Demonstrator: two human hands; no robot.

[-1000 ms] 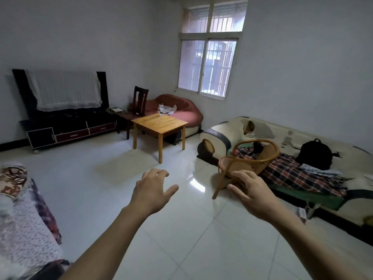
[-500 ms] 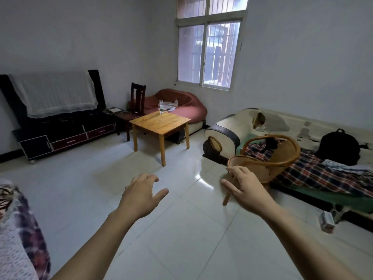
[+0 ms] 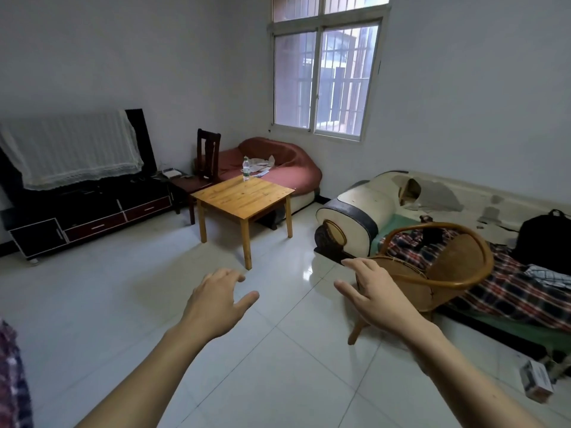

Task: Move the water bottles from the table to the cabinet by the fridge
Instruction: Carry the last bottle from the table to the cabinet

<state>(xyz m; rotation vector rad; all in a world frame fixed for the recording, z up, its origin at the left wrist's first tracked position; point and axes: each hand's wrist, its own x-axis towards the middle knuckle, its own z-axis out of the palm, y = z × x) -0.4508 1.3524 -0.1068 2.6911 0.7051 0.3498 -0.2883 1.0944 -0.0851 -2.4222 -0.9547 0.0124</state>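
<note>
Both hands reach forward with fingers spread and relaxed, holding nothing: the left hand [image 3: 216, 301] over pale floor tiles, the right hand [image 3: 378, 293] just before a round woven rattan chair [image 3: 445, 267]. Well beyond the fingertips, a clear plastic water bottle [image 3: 246, 168] stands upright at the far edge of a square light-wood table [image 3: 244, 196].
</note>
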